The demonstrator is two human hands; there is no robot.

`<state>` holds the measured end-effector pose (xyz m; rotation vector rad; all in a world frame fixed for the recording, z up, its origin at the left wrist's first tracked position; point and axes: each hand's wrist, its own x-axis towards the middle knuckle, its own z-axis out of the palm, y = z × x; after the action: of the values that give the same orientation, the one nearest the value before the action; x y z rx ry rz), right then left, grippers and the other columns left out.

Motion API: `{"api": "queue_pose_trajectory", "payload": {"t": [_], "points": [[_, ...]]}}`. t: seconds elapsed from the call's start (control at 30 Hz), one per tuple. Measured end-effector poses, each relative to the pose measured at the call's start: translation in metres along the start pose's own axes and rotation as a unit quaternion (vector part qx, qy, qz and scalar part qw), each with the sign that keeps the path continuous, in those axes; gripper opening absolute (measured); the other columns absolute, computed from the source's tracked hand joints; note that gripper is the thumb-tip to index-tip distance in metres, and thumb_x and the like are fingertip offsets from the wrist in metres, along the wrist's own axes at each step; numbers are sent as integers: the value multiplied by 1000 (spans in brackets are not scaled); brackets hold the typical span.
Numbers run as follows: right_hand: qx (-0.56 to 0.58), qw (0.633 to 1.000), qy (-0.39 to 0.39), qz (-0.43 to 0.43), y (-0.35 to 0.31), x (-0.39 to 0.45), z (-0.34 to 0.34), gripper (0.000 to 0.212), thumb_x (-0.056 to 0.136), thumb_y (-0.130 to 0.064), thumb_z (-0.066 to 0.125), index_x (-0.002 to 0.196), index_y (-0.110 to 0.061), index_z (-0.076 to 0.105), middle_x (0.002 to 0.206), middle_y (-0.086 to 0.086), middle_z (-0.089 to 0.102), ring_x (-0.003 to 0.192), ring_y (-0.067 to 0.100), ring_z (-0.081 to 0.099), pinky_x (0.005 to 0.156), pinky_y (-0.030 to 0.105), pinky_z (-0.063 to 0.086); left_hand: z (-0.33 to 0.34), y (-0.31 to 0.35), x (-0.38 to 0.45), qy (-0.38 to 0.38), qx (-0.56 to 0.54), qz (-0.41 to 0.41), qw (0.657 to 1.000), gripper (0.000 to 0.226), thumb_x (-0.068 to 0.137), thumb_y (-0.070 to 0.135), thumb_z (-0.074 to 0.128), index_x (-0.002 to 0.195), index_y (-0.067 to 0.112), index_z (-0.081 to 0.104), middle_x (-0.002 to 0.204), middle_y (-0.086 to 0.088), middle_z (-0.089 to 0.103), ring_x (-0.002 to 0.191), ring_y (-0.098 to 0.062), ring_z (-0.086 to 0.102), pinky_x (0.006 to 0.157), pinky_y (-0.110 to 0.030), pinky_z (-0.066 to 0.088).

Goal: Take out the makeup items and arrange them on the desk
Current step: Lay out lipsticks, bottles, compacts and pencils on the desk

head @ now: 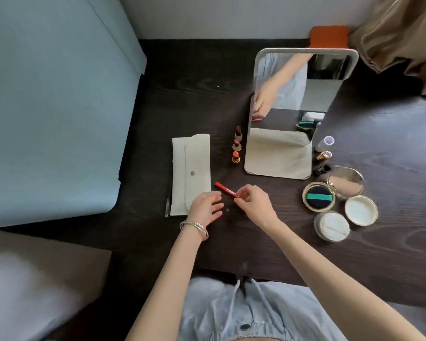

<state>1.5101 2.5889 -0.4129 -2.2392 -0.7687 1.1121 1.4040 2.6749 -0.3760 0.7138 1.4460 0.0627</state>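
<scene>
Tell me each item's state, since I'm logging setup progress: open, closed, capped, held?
Flat cream snap pouch: closed, lying flat.
Three gold-based lipsticks: uncapped, upright in a row.
Red slim pen-shaped tube: pinched at one end by right hand.
Left hand: fingers relaxed, holding nothing.
Gold round cushion compact: open, lid up.
White round powder jar: open, its lid beside it.
Cream-framed standing mirror: upright.

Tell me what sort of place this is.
Probably a bedroom dressing desk at home: a standing mirror on the dark wooden desk, uncapped lipsticks in a row, and what looks like a bed alongside.
</scene>
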Motion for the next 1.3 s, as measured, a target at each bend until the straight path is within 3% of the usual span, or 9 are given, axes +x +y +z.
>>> {"api": "queue_pose_trajectory", "payload": {"t": [0.07,0.17,0.27,0.5,0.67,0.87,1.0,1.1,1.3], "points": [[4,1000,-17,-10,-13,3,9,16,89,-18,61,104,-14,64,103,3,62,91,15,58,80,27,47,-29,-4,13,83,99,97,987,19,91,1,50,100,10,63,119,-13,58,100,-22,56,74,-26,49],[25,998,-53,-15,-33,6,24,15,91,-17,59,104,-15,64,103,1,64,91,12,57,83,27,48,-73,-5,30,229,333,227,886,24,88,2,53,107,12,63,118,-8,57,93,-18,59,74,-25,45],[44,996,-78,-9,-49,9,39,16,91,-17,59,106,-13,64,105,1,66,98,14,60,87,26,48,-95,4,46,243,399,200,861,28,87,10,58,115,12,56,122,-10,52,100,-24,58,74,-29,46],[73,994,-85,12,-70,11,62,17,93,-17,56,107,-12,63,109,2,64,94,12,56,71,16,42,-101,17,69,193,480,94,850,35,87,23,60,120,13,53,122,-8,55,110,-27,55,75,-34,43],[94,992,-76,25,-71,6,67,16,92,-18,56,106,-14,63,106,-1,64,92,12,57,68,16,42,-115,14,76,155,513,83,840,18,91,22,52,94,9,65,106,-15,66,89,-31,62,66,-32,45],[24,994,20,-106,-79,-7,58,18,91,-8,54,100,-16,68,99,-8,59,84,2,53,76,13,40,-134,44,42,151,579,100,795,31,97,9,36,125,-3,40,127,-22,49,111,-37,53,87,-41,44],[-154,919,155,-328,-80,-17,44,23,84,-13,65,107,-18,65,116,-1,60,110,18,49,89,27,39,-130,63,-4,-23,647,157,746,18,99,15,33,109,10,47,99,-8,60,80,-21,55,66,-31,41],[-202,929,24,-310,-75,-26,29,28,89,-32,60,114,-19,59,109,0,63,106,18,54,90,26,38,-97,65,-19,-161,612,190,751,15,98,19,37,105,17,50,94,1,62,78,-12,56,69,-25,46],[-202,968,-19,-146,-34,-40,-6,23,99,-36,41,112,-23,55,106,-6,63,96,16,60,76,31,48,-24,44,-17,-181,758,346,522,27,99,19,41,125,17,48,114,-5,58,102,-20,59,92,-34,51]]}}
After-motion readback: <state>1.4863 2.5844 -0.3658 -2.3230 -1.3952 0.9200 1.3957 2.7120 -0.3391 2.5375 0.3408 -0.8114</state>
